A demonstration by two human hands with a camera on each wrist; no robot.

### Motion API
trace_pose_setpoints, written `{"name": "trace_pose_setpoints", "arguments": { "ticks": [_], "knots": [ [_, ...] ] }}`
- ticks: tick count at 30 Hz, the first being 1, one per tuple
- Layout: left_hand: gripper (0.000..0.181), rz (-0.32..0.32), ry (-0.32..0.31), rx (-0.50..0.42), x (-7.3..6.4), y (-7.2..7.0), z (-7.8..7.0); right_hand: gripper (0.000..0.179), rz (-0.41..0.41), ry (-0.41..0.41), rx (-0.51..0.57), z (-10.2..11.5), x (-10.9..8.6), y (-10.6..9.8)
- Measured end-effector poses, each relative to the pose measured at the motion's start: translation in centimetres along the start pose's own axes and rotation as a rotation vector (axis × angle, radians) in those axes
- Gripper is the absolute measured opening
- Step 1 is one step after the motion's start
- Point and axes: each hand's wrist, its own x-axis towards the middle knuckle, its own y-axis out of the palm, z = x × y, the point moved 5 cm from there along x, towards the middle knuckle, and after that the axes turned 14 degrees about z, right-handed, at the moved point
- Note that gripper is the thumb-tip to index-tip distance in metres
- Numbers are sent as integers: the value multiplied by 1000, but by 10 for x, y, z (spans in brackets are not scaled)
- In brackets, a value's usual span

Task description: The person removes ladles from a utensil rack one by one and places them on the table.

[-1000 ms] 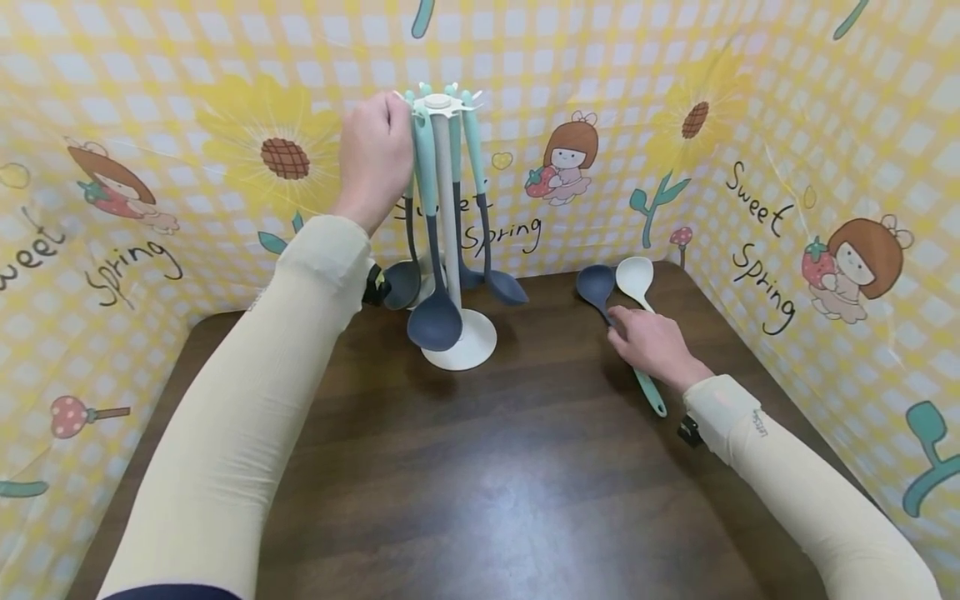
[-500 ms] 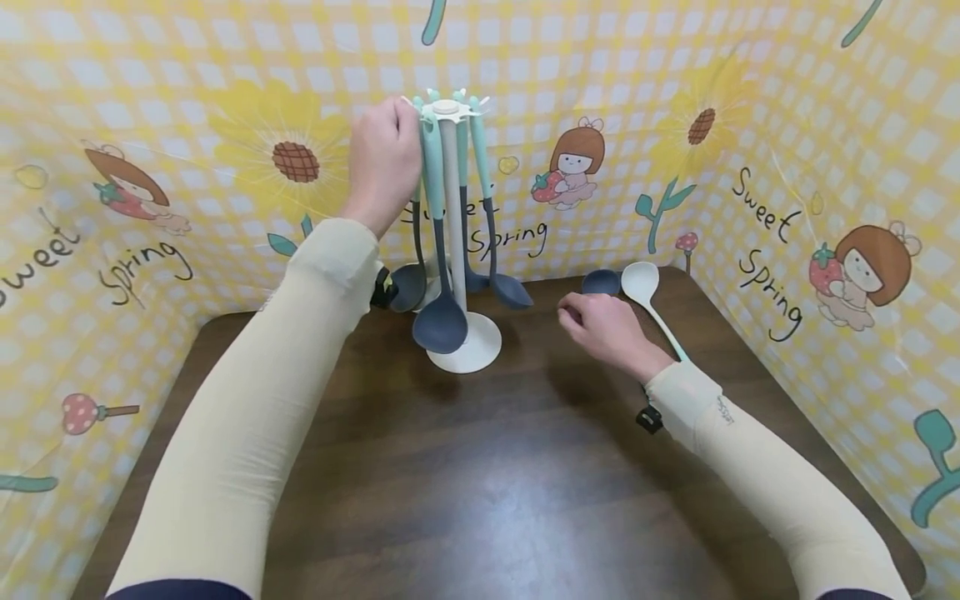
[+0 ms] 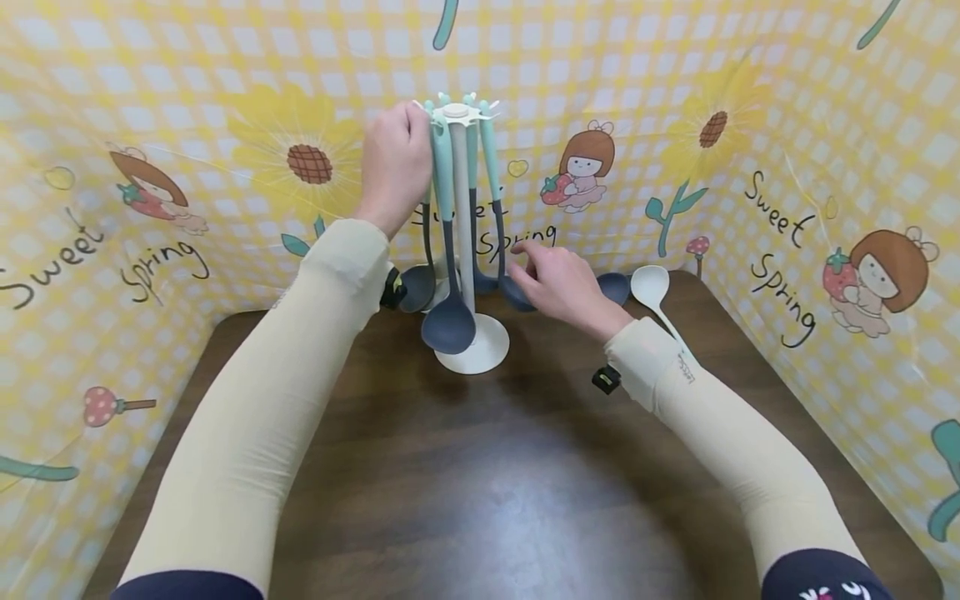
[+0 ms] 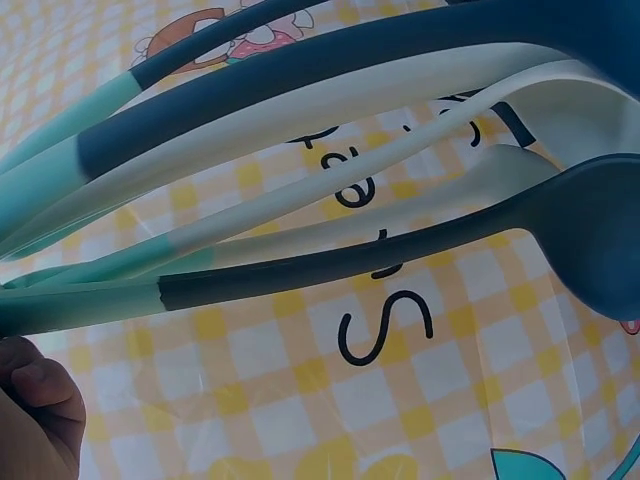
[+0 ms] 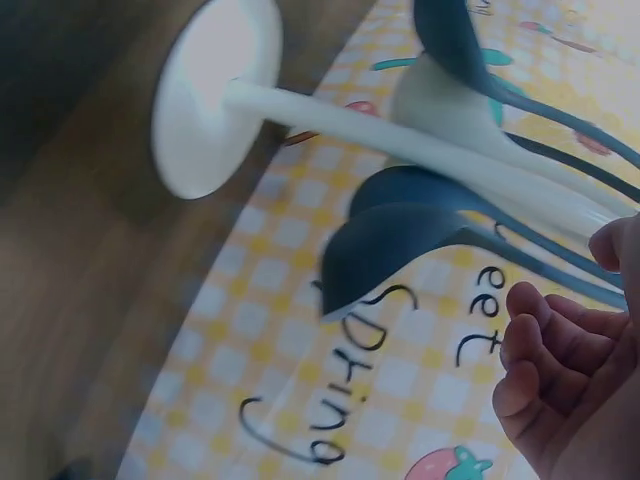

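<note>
Blue ladle [image 3: 517, 295] now beside right hand [image 3: 561, 283]

Your left arm [image 3: 255, 400] stretches from the near left to the far middle, the left hand [image 3: 396, 167] raised with its fingers curled in. Your right arm [image 3: 720, 433] angles inward from the near right; the right hand [image 3: 561, 285] sits lower, its fingers loosely bent.

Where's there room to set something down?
The wooden table is bare between the left sleeve and right sleeve, in front of the utensil stand; a narrower strip lies beyond the right sleeve. It's crowded at the stand, with hanging utensils, left hand and right hand, and back right, around the navy ladle and white ladle.
</note>
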Motion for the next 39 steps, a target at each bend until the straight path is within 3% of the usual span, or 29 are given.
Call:
{"name": "trace_pose_setpoints", "arguments": {
  "ticks": [6, 16, 23, 39],
  "knots": [
    [43, 4, -13, -4, -2, 1, 2, 37, 10, 16, 93, 8, 15, -3],
    [43, 16, 0, -13, -1, 2, -2, 31, -58, 14, 218, 8, 28, -7],
    [44, 7, 7, -22, -2, 1, -3, 23, -72, 14, 229, 15, 36, -12],
    [44, 16, -8, -21, -1, -1, -2, 28, -110, -4, 235, 20, 34, -30]
  ]
}}
